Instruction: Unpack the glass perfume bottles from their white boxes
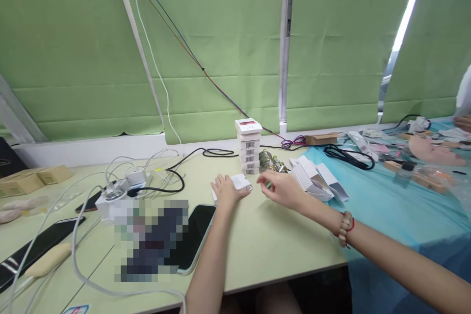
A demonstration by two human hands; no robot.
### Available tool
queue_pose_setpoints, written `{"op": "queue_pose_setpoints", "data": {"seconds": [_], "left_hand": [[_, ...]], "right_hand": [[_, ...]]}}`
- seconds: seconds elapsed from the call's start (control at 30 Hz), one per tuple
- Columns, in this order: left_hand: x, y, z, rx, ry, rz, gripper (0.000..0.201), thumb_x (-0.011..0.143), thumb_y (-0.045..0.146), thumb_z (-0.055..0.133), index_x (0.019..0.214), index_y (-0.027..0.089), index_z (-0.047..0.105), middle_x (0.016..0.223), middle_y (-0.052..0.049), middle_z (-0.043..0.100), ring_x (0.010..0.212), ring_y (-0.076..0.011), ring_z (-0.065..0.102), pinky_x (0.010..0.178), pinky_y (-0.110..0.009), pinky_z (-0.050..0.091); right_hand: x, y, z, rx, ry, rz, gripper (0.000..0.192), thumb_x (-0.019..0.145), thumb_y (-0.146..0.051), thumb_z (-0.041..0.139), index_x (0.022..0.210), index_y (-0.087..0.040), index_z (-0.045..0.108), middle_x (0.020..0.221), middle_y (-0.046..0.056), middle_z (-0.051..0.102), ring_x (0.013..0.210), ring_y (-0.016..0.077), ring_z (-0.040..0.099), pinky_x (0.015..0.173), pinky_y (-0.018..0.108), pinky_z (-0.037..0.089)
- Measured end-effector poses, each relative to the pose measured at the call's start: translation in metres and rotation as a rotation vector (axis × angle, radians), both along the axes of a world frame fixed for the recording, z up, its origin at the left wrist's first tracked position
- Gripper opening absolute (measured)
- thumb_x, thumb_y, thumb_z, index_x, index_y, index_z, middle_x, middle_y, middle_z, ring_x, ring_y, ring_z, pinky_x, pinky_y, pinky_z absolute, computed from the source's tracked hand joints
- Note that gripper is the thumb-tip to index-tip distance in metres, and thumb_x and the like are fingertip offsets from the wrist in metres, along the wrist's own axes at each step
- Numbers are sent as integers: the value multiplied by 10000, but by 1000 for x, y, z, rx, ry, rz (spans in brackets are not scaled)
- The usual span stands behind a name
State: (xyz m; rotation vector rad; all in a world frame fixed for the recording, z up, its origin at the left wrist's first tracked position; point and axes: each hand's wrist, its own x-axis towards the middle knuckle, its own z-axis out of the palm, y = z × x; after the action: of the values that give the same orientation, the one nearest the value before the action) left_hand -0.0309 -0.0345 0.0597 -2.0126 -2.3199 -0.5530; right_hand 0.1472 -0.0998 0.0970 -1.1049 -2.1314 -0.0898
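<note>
A: Condition of the surface (pixel 265 255)?

B: Pale green and crowded. A blue cloth (pixel 390 206) covers its right part. White and black cables (pixel 154 176) loop across the left part, and a dark phone (pixel 195 235) lies flat just beside the left forearm.

A: Hazard from that layout?

B: If the left arm is drawn back carelessly, the elbow could push the phone toward the near edge or snag a cable, and a snagged cable would probably drag the white charger block (pixel 121 191) with it.

A: Next in size?

B: A stack of small boxes (pixel 249 149) stands upright just behind the hands. The top box sits slightly askew. A knock from either hand would likely topple the stack. Several opened white boxes (pixel 316 179) lie on the cloth edge, near the right wrist.

A: State of the hands?

B: The left hand (pixel 226 191) rests on the surface, its fingers closed on a small white box (pixel 241 182), which lies on the surface in front of the stack. The right hand (pixel 281 187) hovers just right of it, thumb and forefinger pinched together; whether they hold a small item cannot be told at this resolution.

A: Risk there?

B: Any small item dropped here could be lost among the glinting objects (pixel 270 162) beside the stack.
</note>
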Motion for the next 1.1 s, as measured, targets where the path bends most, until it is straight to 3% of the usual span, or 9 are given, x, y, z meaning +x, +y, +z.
{"op": "queue_pose_setpoints", "data": {"seconds": [0.17, 0.33, 0.47, 0.6, 0.73, 0.83, 0.93, 1.03, 1.1], "left_hand": [[21, -11, 9, 141, -313, -39, 769, 563, 714, 541, 1062, 132, 471, 1144, -192, 493, 1150, -357, 432, 936, -500, 334], [26, -12, 6, 375, -435, -359, 690, 607, 578, 613, 1124, 183, 385, 1093, -117, 539, 1060, -276, 529, 881, -408, 411], [29, -11, -1, 532, -366, -517, 855, 522, 541, 705, 1186, 163, 320, 1137, -133, 513, 1081, -276, 508, 925, -405, 393], [36, -15, -2, 596, -268, -481, 796, 576, 487, 681, 1200, 163, 308, 1181, -149, 487, 1120, -279, 476, 1015, -441, 298], [34, -17, -1, 594, -215, -407, 798, 603, 485, 663, 1231, 159, 295, 1224, -161, 463, 1179, -288, 426, 1059, -450, 221], [26, -13, -4, 607, -235, -290, 860, 597, 539, 666, 1253, 126, 294, 1220, -171, 460, 1200, -291, 396, 1053, -427, 233], [22, -10, -9, 577, -223, -219, 848, 616, 574, 641, 1257, 110, 335, 1226, -174, 461, 1200, -291, 390, 1056, -410, 230], [26, -11, -13, 506, -150, -312, 762, 652, 554, 618, 1258, 154, 387, 1247, -143, 476, 1207, -275, 392, 1069, -391, 214], [29, -14, -14, 463, -95, -386, 743, 661, 527, 623, 1275, 178, 395, 1272, -125, 478, 1224, -266, 386, 1085, -388, 189]], "right_hand": [[7, 7, 14, -181, 186, -49, 147, 786, -241, 522, 896, -229, 618, 821, -22, 659, 573, 92, 547, 559, 218, 368], [6, 12, 18, -188, 206, -99, 379, 744, -369, 604, 1094, -229, 564, 982, 26, 593, 624, 110, 548, 601, 249, 406], [4, 7, 22, -125, 162, -164, 241, 779, -390, 575, 959, -232, 601, 934, 11, 576, 630, 107, 533, 562, 236, 376], [0, 0, 25, -91, 3, -232, 226, 796, -413, 567, 732, -211, 646, 971, 37, 564, 711, 128, 554, 549, 236, 361], [2, -2, 30, -93, -7, -139, 327, 843, -349, 512, 588, -189, 639, 1005, 70, 594, 812, 160, 587, 638, 256, 423], [22, -2, 48, 93, 77, -144, 318, 861, -305, 472, 636, -179, 658, 1161, 83, 588, 923, 184, 594, 757, 276, 438], [57, -3, 73, 207, 116, -304, 315, 878, -340, 436, 780, -177, 687, 1027, 85, 656, 858, 201, 614, 741, 293, 440], [96, -1, 85, 276, 149, -413, 338, 883, -372, 423, 844, -176, 697, 980, 83, 673, 824, 214, 623, 713, 306, 452], [117, 2, 78, 314, 147, -445, 328, 885, -355, 414, 919, -198, 700, 1073, 75, 654, 880, 223, 623, 752, 323, 461]]}}
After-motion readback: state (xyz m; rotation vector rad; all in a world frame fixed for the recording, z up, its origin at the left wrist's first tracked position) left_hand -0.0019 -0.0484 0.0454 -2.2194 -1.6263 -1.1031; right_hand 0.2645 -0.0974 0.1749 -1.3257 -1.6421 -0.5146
